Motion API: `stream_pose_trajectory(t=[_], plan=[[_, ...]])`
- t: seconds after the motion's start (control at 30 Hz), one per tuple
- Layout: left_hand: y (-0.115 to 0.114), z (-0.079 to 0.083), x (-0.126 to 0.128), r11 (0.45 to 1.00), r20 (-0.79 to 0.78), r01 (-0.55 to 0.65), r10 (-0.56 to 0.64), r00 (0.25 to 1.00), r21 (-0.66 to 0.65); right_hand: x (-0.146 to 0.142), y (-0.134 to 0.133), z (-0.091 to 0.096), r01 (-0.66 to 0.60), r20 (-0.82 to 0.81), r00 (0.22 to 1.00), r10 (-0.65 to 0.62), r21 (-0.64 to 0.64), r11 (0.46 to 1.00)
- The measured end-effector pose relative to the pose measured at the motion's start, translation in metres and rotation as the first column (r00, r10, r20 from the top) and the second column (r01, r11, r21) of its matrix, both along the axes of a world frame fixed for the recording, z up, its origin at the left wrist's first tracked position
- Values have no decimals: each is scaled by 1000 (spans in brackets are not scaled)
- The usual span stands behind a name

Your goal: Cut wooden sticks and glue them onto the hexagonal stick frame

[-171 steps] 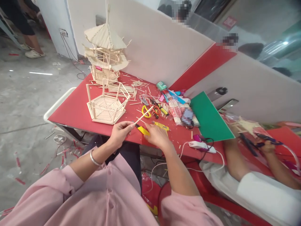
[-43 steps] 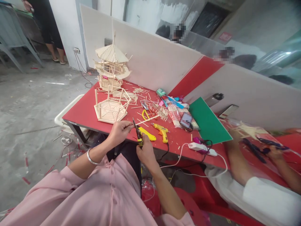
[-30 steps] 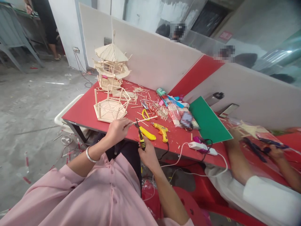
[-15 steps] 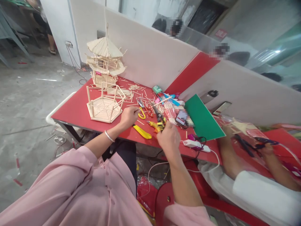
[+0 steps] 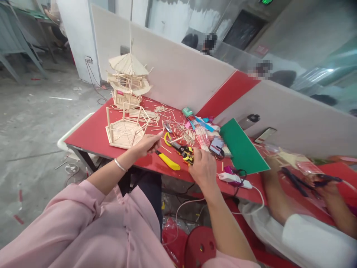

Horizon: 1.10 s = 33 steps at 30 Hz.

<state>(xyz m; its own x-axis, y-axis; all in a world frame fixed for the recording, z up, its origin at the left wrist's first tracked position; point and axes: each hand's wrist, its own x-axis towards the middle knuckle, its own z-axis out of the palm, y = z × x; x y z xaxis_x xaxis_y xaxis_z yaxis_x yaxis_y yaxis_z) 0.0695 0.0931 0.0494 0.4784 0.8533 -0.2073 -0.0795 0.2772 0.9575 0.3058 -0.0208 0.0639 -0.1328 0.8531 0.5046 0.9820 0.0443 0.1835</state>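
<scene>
My left hand (image 5: pixel 149 144) is closed, its thumb along the curled fingers; I cannot make out what is between them. It is beside the front right corner of a hexagonal wooden-stick base (image 5: pixel 126 132) with upright posts. My right hand (image 5: pixel 205 165) grips a yellow-and-black hand tool (image 5: pixel 187 153) whose dark tip points left towards my left hand. A pale wooden stick (image 5: pixel 175 140) shows by the tip; whether it touches the tool is unclear. Below lies a yellow-handled utility knife (image 5: pixel 170 162). Yellow-looped scissors (image 5: pixel 167 139) lie partly hidden behind the tool.
A stick pagoda (image 5: pixel 129 80) stands at the back of the red table (image 5: pixel 89 130). Loose sticks (image 5: pixel 188 137) and packets lie mid-table. To the right are a green board (image 5: pixel 242 147), a white power strip (image 5: pixel 234 180) with a cable, and a co-worker's hand (image 5: pixel 327 188) holding a dark tool.
The tool in my right hand has swung from pointing up to pointing left and lower. My left hand has come slightly left and down. The camera view has shifted a little.
</scene>
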Motion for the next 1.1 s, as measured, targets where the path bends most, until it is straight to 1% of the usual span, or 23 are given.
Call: stream_pose_trajectory(t=[0.03,0.07,0.1,0.13,0.17,0.23,0.3,0.33,0.4,0.43,0.47,0.5,0.53,0.57,0.6,0.67,0.73,0.8,0.9,1.0,1.1], plan=[[-5,3,-7,990,31,90,-87,996,-112,4,1,2,-12,104,995,7,47,999],[-10,6,-12,958,57,194,-187,981,-212,6,2,5,-36,184,983,21,79,996],[-15,8,-15,920,96,273,-256,962,-282,7,4,7,-66,245,969,40,98,993],[-21,9,-18,883,131,326,-299,945,-337,7,5,9,-99,291,955,63,110,989],[-26,9,-19,858,163,344,-304,939,-382,5,7,10,-132,328,940,87,117,984],[-35,7,-22,831,212,308,-233,949,-463,-1,9,11,-191,372,919,131,127,973],[-42,2,-28,819,244,246,-134,961,-519,-7,11,11,-222,372,915,160,130,966],[-45,-1,-33,821,262,226,-98,960,-524,-9,13,12,-219,355,921,164,122,968],[-51,-9,-45,860,317,204,-52,947,-468,-13,21,16,-168,299,944,142,63,984],[-55,-13,-50,888,346,196,-45,937,-416,-14,29,19,-116,263,959,109,9,993],[-59,-16,-54,912,367,197,-55,929,-360,-17,39,22,-45,215,975,59,-71,996],[-63,-18,-57,930,382,204,-76,921,-306,-19,51,23,29,168,986,-1,-166,986],[-67,-20,-59,943,396,212,-97,913,-257,-22,66,23,109,108,991,-81,-277,955],[-71,-21,-59,951,411,217,-112,904,-218,-25,82,21,170,48,985,-165,-413,895],[-73,-20,-57,958,430,214,-114,895,-191,-29,99,17,181,27,981,-192,-482,857],[-76,-19,-54,971,467,172,-76,881,-168,-39,132,5,188,0,974,-227,-559,807],[-74,-18,-52,983,470,97,-12,883,-157,-51,160,-9,201,-27,963,-267,-585,786],[-70,-17,-52,991,432,26,35,901,-134,-62,181,-20,212,-62,950,-305,-589,780],[-63,-18,-55,995,368,-32,66,928,-97,-66,199,-23,203,-116,939,-323,-570,796],[-61,-20,-55,995,348,-49,77,934,-89,-47,204,-16,239,-132,923,-361,-539,807],[-62,-21,-50,990,360,-72,113,926,-124,-16,198,-12,259,-119,912,-393,-577,775]])
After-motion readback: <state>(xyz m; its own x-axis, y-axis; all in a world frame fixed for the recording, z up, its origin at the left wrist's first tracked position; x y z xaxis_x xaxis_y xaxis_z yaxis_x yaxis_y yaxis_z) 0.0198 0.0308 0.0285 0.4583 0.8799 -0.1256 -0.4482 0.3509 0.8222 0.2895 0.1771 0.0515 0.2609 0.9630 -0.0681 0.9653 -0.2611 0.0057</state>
